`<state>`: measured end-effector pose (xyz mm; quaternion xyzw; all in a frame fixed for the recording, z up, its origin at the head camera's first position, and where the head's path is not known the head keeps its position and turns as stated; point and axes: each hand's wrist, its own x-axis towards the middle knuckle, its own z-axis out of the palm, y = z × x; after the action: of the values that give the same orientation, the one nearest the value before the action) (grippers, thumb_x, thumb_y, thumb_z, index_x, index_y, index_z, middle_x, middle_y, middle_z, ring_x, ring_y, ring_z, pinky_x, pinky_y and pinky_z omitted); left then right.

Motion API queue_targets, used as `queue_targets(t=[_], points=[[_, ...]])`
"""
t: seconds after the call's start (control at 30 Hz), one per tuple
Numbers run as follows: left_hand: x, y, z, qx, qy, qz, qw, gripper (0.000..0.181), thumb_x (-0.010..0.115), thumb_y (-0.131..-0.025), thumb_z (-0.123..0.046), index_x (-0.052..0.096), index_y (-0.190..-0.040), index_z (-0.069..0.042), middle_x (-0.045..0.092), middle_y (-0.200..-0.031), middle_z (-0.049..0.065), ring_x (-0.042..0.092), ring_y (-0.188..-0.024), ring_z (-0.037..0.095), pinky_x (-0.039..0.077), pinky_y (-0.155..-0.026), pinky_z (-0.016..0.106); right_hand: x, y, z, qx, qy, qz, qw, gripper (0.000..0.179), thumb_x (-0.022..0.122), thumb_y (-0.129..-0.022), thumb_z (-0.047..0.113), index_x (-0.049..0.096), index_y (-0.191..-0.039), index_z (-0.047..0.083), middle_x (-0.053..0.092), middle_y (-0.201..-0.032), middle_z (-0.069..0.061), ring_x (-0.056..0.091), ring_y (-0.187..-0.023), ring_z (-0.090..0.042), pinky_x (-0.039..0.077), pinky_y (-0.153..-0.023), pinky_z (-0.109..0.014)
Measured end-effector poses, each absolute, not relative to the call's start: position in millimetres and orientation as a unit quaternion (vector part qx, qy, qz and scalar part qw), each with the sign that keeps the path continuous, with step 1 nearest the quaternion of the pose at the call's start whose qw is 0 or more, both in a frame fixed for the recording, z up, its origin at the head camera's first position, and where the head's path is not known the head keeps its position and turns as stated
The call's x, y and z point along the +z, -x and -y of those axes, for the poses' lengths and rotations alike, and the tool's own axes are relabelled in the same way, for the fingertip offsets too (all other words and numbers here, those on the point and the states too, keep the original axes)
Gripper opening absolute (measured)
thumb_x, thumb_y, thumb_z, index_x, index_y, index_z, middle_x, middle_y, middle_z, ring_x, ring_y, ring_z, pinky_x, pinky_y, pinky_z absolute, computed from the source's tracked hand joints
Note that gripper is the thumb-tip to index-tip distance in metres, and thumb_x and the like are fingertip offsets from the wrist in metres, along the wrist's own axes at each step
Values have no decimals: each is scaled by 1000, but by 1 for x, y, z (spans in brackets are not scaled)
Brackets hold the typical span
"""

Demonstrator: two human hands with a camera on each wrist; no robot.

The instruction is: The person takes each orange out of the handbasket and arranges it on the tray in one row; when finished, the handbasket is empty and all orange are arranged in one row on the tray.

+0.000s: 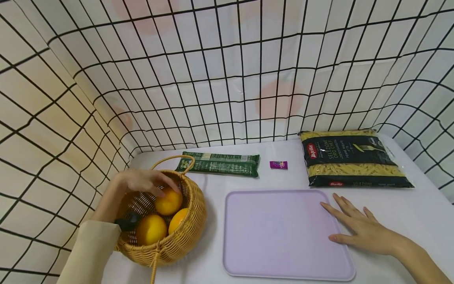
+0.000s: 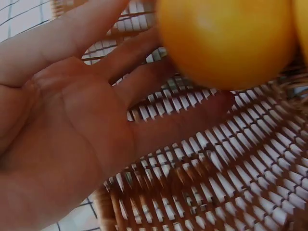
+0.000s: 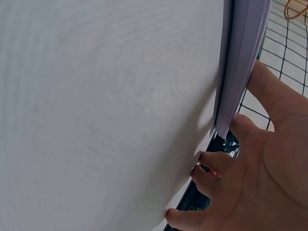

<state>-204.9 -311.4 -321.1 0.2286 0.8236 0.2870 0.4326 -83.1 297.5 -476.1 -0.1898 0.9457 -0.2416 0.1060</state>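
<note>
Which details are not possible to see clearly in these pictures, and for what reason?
Left hand: some fingertips, left wrist view, behind the orange.
Rightmost orange: lower part, head view, behind the basket rim.
Near handle: head view, cut off by the bottom edge.
Purple packet: print too small, head view.

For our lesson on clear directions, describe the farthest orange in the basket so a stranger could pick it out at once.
Start at the round wicker basket, left of the lilac tray. Inside it, find the farthest orange of the three in view. Unlike the other two oranges, it is partly covered by the person's left hand.
</note>
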Motion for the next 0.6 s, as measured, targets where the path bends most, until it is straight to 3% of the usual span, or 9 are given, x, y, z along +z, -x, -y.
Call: queue_targets(t=[0.23,0.47,0.6], points=[[-332,205,315,302,-245,-811,438,41,66,-95,-4,67,-137,-7,59,-148,14,44,-142,34,33,-119,53,-477,83,-297,-241,191,-946,106,85,72,-93,45,26,-164,35,13,-170,-29,5,-158,-51,6,-105,-88],[-334,202,310,296,-203,-816,454,41,69,-94,-8,68,-135,-11,58,-147,12,46,-131,28,43,-105,37,-477,84,-298,-247,190,-944,108,85,72,-93,44,25,-164,35,12,-170,-29,2,-158,-50,4,-105,-88],[-338,202,309,294,-180,-813,469,41,71,-95,-11,68,-136,-14,55,-149,12,47,-130,27,45,-103,34,-477,84,-298,-244,193,-945,104,85,71,-93,44,25,-164,35,13,-170,-29,3,-158,-50,5,-105,-88]])
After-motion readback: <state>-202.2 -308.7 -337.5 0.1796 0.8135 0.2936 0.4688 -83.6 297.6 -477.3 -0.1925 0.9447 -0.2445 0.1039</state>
